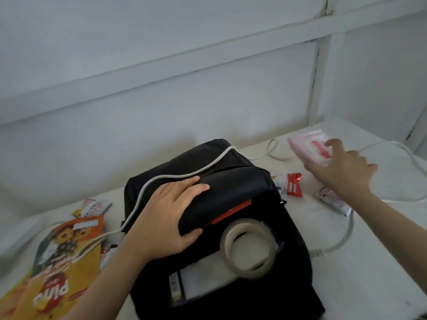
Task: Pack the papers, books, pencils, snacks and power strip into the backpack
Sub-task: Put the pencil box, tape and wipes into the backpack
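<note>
A black backpack (pixel 298 269) lies open on the white table. My left hand (pixel 166 218) grips its raised front flap. Inside I see a roll of clear tape (pixel 248 247), white papers (pixel 203 278) and a red edge. My right hand (pixel 342 167) reaches to the back right, its fingers closing over a pink packet (pixel 309 146). A red and white snack packet (pixel 290 183) lies beside the bag. Another small packet (pixel 332 200) lies under my right wrist. A white power cord (pixel 143 192) runs over the backpack.
Orange and yellow snack bags (pixel 62 257) and a small packet (pixel 92 206) lie at the left. The cord (pixel 346 234) loops across the table's right side. A white wall (pixel 161 88) stands close behind the table (pixel 369 273).
</note>
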A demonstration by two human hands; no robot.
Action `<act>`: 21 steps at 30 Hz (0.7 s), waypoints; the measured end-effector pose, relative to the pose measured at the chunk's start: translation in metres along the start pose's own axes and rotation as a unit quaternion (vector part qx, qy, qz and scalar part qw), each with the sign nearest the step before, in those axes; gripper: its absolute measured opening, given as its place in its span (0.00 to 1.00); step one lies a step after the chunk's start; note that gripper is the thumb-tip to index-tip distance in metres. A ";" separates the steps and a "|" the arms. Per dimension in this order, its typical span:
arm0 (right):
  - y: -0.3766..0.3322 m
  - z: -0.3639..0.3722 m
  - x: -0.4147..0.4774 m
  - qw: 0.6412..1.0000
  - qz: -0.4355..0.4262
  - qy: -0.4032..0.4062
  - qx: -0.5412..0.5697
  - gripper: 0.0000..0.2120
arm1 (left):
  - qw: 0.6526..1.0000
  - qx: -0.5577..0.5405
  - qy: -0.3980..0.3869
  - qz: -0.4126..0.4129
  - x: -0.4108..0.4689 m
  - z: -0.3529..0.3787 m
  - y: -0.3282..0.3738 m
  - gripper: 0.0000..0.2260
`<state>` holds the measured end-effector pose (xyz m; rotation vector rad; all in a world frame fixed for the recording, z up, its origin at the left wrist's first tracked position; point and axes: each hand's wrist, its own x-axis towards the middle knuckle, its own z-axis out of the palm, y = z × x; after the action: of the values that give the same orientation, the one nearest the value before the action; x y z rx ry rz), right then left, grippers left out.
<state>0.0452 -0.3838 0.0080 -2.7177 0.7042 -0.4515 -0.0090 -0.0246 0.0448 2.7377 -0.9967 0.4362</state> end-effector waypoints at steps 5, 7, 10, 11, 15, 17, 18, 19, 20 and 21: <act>-0.012 -0.023 -0.044 0.996 0.042 0.000 0.079 0.31 | 0.999 0.019 -0.030 -0.021 -0.047 -0.010 -0.032 0.40; -0.020 -0.028 -0.067 0.990 0.044 -0.007 0.137 0.31 | 0.999 -0.018 -0.026 -0.040 -0.063 -0.013 -0.040 0.36; -0.037 -0.035 -0.109 0.972 0.020 0.005 0.235 0.31 | 0.987 -0.128 0.010 -0.099 -0.078 -0.016 -0.045 0.28; -0.043 -0.037 -0.124 0.959 0.010 0.018 0.282 0.30 | 0.981 -0.154 0.030 -0.113 -0.081 -0.016 -0.045 0.26; -0.062 -0.045 -0.188 0.895 -0.055 0.047 0.441 0.25 | 0.966 -0.205 0.091 -0.130 -0.082 -0.016 -0.043 0.23; -0.069 -0.050 -0.219 0.870 -0.119 0.041 0.476 0.24 | 0.959 -0.231 0.104 -0.127 -0.081 -0.016 -0.043 0.21; -0.071 -0.051 -0.234 0.863 -0.155 0.036 0.480 0.25 | 0.957 -0.239 0.109 -0.125 -0.081 -0.017 -0.044 0.20; -0.073 -0.052 -0.248 0.860 -0.193 0.032 0.472 0.25 | 0.955 -0.245 0.114 -0.124 -0.081 -0.018 -0.043 0.20; -0.074 -0.051 -0.260 0.861 -0.230 0.027 0.454 0.25 | 0.953 -0.251 0.121 -0.122 -0.080 -0.020 -0.043 0.20; -0.076 -0.048 -0.270 0.863 -0.262 0.014 0.432 0.25 | 0.951 -0.256 0.127 -0.118 -0.079 -0.022 -0.042 0.20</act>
<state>-0.1658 -0.1926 0.0183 -1.9736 -0.2485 -0.7125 -0.0436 0.0605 0.0357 2.2258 -0.6013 0.4061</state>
